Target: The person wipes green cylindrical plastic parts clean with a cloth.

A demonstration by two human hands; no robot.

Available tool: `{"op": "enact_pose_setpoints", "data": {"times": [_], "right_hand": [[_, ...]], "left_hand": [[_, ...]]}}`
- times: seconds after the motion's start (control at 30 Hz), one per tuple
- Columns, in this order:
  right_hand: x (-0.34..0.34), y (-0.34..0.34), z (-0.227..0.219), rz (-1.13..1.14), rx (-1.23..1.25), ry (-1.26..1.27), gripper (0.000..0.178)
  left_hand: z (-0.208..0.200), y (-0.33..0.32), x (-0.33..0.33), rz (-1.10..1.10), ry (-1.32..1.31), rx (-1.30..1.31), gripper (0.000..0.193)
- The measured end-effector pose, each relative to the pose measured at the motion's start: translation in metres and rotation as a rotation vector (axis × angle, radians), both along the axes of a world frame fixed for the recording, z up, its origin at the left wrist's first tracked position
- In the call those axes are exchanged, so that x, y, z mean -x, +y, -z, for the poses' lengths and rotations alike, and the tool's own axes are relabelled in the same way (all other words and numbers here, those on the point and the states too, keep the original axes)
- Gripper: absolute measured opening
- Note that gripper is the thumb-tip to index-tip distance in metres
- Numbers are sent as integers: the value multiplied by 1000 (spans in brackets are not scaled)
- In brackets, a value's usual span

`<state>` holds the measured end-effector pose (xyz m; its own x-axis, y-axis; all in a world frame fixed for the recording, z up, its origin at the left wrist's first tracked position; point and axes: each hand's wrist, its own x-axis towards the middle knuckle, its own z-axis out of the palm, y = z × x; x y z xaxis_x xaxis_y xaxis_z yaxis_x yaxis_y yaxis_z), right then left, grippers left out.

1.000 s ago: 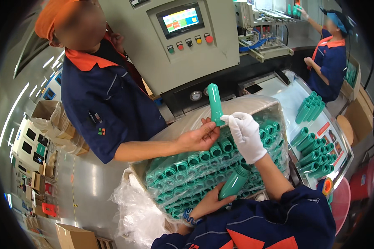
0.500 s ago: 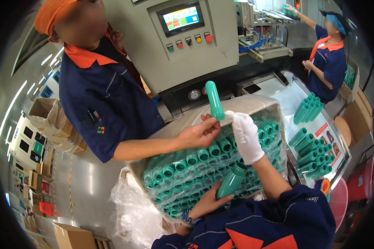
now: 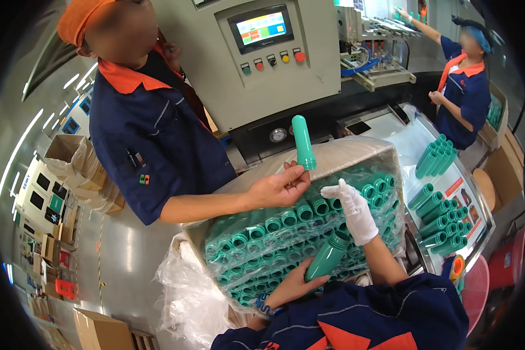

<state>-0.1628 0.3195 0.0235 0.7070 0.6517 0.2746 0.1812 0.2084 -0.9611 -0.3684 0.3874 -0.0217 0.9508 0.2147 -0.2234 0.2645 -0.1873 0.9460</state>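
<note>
My left hand (image 3: pixel 294 284), bare and with a blue band at the wrist, is closed round a green plastic bottle preform (image 3: pixel 328 258). The preform tilts up to the right, its threaded open end uppermost. Above it, over the box, my right hand (image 3: pixel 356 217) in a white glove holds nothing, and its fingers are partly spread. Just left of the glove, a co-worker's bare hand (image 3: pixel 283 185) pinches another green preform (image 3: pixel 303 143) by its threaded end, closed tip up. Below lie rows of preforms (image 3: pixel 272 225) under clear film in a lined carton (image 3: pixel 248 203).
A table (image 3: pixel 385 131) on the right bears standing and lying groups of preforms (image 3: pixel 440 219). Behind the carton stands a machine cabinet with a screen (image 3: pixel 261 28) and buttons. Another person (image 3: pixel 464 87) works at the far right. Crumpled plastic film (image 3: pixel 184 291) hangs at the carton's left.
My gloved right hand has drawn back from the co-worker's preform, down and to the right, and its fingers have spread. My left hand keeps its preform, almost unmoved.
</note>
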Motion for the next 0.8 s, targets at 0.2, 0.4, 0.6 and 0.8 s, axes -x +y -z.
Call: {"op": "enact_pose_setpoints", "data": {"times": [0.2, 0.4, 0.6, 0.8], "right_hand": [[8, -4, -3, -174, 108, 174, 43], [8, 0, -3, -170, 181, 149, 39], [-4, 3, -26, -95, 267, -27, 37], [-65, 49, -174, 127, -248, -196, 47]], "left_hand": [[-1, 2, 0, 4, 40, 51, 68], [3, 1, 1, -6, 11, 64, 70], [7, 3, -2, 30, -29, 56, 73], [7, 0, -3, 58, -58, 90, 66]]}}
